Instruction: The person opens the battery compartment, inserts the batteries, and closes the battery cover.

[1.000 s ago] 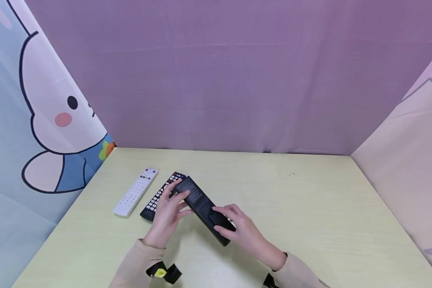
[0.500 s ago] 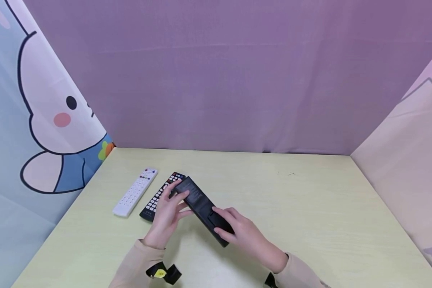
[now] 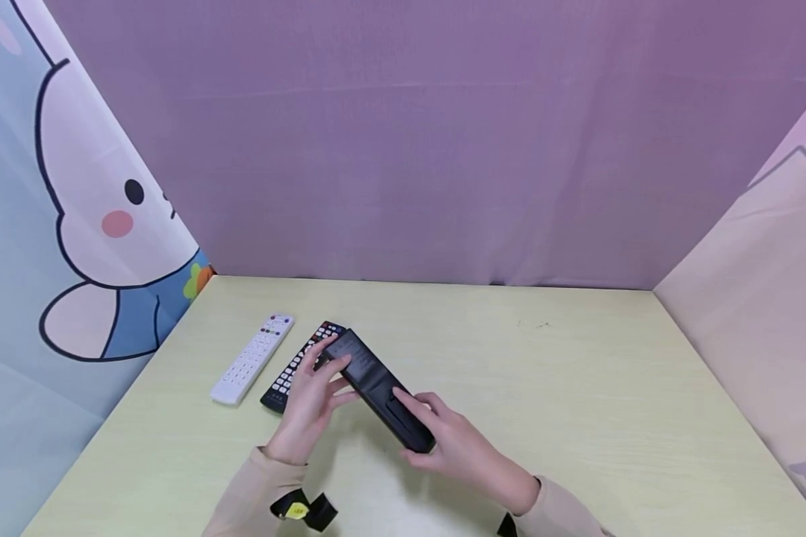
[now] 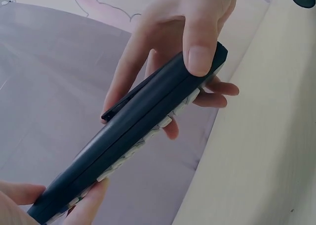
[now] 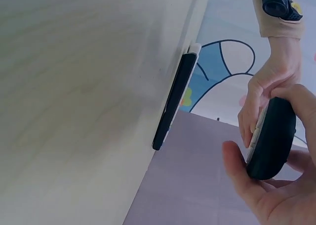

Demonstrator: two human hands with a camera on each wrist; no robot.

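Observation:
A black remote control is held at a slant above the table, its labelled back facing up in the head view. My left hand pinches its far end between thumb and fingers. At the near end my right hand grips it, thumb along the side edge and a fingertip at the inner end of the battery cover. In the left wrist view that battery cover stands slightly raised at one end. White buttons show on the underside. The right wrist view shows the remote's rounded end.
A white remote lies on the left of the pale table. Beside it, partly behind my left hand, is a second black remote with white buttons. A purple cloth hangs along the table's back edge.
My right thumb has moved from the remote's back down to its side edge. The battery cover, skewed past the remote's right edge before, now lies in line with it. My left hand stays put.

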